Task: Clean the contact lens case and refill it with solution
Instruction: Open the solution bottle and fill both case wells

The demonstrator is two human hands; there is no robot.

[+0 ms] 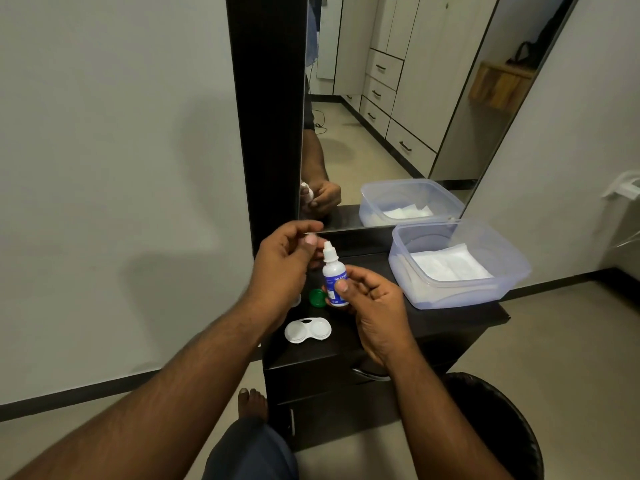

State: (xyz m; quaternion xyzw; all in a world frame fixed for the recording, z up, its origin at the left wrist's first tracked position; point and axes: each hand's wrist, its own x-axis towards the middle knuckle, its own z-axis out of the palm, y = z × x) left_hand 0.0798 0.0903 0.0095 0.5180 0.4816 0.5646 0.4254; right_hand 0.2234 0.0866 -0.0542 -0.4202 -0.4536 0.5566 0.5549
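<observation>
My right hand grips a small white solution bottle with a blue label and holds it upright above the dark table. My left hand hovers just left of the bottle's white tip, thumb and fingers curled toward each other; whether they pinch a cap is unclear. The white contact lens case lies on the table below both hands with its two wells uncovered. A green lid lies beside the bottle's base. A white lid peeks out from under my left wrist.
A clear plastic tub holding white tissues stands at the table's right. A tall mirror in a dark frame rises behind the table. A dark round stool sits low at the right, and my foot is by the cabinet.
</observation>
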